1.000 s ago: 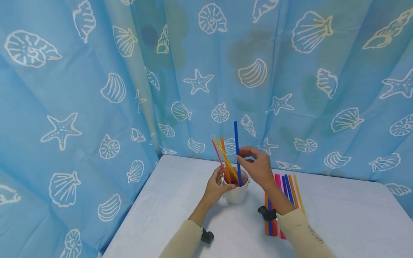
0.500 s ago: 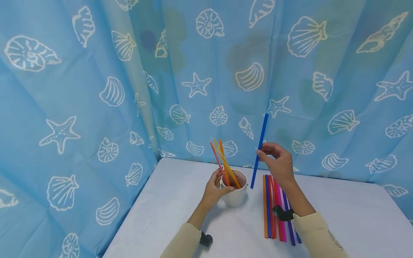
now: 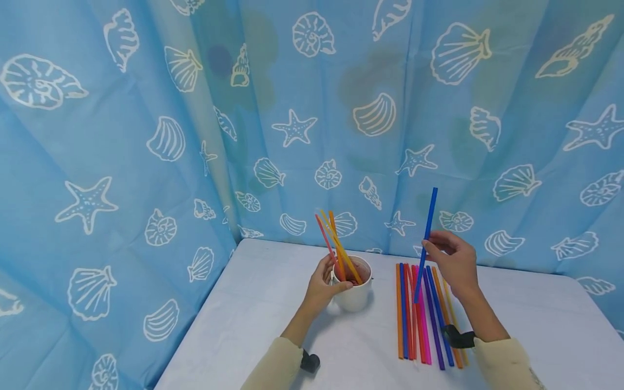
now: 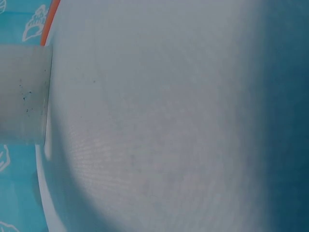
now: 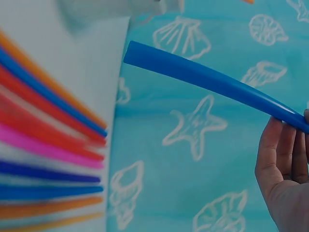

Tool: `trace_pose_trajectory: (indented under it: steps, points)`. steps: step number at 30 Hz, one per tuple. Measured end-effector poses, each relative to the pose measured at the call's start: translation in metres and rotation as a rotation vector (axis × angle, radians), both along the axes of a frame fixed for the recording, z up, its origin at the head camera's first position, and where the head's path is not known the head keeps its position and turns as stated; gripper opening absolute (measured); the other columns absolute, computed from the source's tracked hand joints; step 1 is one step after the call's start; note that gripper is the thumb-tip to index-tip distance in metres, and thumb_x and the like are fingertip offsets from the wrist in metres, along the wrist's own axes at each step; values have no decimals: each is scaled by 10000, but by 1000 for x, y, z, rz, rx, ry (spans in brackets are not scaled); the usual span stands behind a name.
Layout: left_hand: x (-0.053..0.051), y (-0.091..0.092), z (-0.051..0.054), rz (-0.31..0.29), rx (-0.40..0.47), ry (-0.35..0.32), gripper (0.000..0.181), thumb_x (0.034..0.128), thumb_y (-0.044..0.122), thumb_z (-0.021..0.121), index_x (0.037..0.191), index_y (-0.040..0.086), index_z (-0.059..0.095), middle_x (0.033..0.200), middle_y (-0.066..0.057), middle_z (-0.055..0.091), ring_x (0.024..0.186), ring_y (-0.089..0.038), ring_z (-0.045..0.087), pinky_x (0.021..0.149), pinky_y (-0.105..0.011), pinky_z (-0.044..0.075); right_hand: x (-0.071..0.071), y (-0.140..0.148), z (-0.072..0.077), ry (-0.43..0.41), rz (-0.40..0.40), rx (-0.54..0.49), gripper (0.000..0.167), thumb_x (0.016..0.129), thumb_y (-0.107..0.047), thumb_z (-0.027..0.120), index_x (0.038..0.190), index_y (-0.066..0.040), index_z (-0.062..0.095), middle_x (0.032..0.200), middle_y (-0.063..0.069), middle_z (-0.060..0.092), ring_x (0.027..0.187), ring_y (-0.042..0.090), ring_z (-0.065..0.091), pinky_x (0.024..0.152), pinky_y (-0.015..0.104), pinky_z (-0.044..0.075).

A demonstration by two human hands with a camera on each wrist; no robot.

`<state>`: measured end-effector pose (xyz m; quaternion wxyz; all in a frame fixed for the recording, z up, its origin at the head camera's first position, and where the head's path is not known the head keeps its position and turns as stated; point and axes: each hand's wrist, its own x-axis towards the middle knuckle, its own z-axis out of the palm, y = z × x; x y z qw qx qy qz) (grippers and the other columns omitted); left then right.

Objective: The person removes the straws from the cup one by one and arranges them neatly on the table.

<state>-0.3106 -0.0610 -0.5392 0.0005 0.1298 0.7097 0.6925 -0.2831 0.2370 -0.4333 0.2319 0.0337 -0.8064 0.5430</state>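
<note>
My right hand [image 3: 453,262] pinches a blue straw [image 3: 429,216] between thumb and fingers, nearly upright, its lower end over the row of straws. The right wrist view shows the blue straw [image 5: 203,77] in the fingers of the right hand [image 5: 287,174]. My left hand [image 3: 319,287] curls round the left side of a white cup [image 3: 354,298], thumb at its rim. Red, orange and yellow straws [image 3: 343,252] lean inside the cup. Only part of the cup [image 4: 21,94] appears in the left wrist view, without the hand.
Several coloured straws [image 3: 407,325] lie side by side on the white table [image 3: 234,325], right of the cup; the right forearm passes over the table beside them. A blue curtain [image 3: 312,81] with shell prints hangs behind the table and to its left.
The right hand has carried the blue straw out of the cup and to the right, over the laid-out straws. The left hand has stayed at the cup.
</note>
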Motion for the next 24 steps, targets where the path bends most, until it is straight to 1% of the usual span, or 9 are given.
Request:
trace_pose_trajectory:
  steps: [2,5,7,9,12,15,17,20,24]
  points:
    - [3,0,6,-4,-8,0,810,841,134,780,1510,126,322,1509,-44,404,1416,-222,325,1148,-386,244,0,8,-7,-22,-22,11,372,950,-275,648,1227,-28,620,1088,123,652,884,13,619,709,138,536]
    - [3,-1,8,0,-20,-8,835,826,166,798,1510,114,321,1510,-55,402,1415,-231,328,1146,-391,249,2,20,-17,-69,-52,36,407,959,-320,627,1252,-37,609,1130,142,640,896,4,599,708,125,529]
    - [2,-1,6,5,-27,-13,840,817,192,807,1508,148,332,1506,-36,410,1410,-211,338,1145,-376,256,3,28,-24,-108,-77,51,432,963,-350,612,1266,-43,601,1154,155,631,894,-5,589,702,116,524]
    - [0,-1,0,9,-23,-21,834,814,191,809,1504,192,341,1502,-11,414,1405,-188,345,1147,-364,255,5,35,-30,-148,-107,71,449,966,-369,599,1280,-48,594,1173,160,623,900,10,589,693,108,519]
    - [-1,-1,-5,15,-15,-18,804,824,185,800,1493,234,355,1496,14,420,1401,-168,346,1148,-360,255,7,45,-39,-202,-134,97,479,971,-389,583,1296,-38,578,1188,175,613,946,121,612,676,104,517]
    - [-2,-1,-8,23,-10,-10,781,830,191,796,1483,242,369,1492,17,425,1404,-175,343,1148,-370,253,9,53,-47,-248,-148,111,495,979,-384,567,1313,-19,562,1207,206,600,1022,270,617,664,111,522]
    - [-2,0,-8,27,-10,-4,775,830,205,797,1478,242,374,1494,14,423,1408,-184,339,1146,-376,253,10,58,-51,-279,-156,113,500,984,-375,561,1318,-2,553,1214,226,592,1052,342,613,656,123,529]
    - [-3,0,-8,26,-9,3,776,832,224,795,1481,237,370,1503,6,413,1412,-201,334,1142,-387,256,11,65,-57,-314,-168,116,486,988,-342,560,1311,21,549,1211,249,584,1065,389,613,654,164,552]
    - [-3,1,-8,21,-5,2,777,834,229,793,1483,240,367,1507,13,407,1412,-190,334,1143,-380,258,13,72,-63,-357,-184,112,465,984,-297,575,1301,42,553,1201,261,581,1062,389,606,667,239,581]
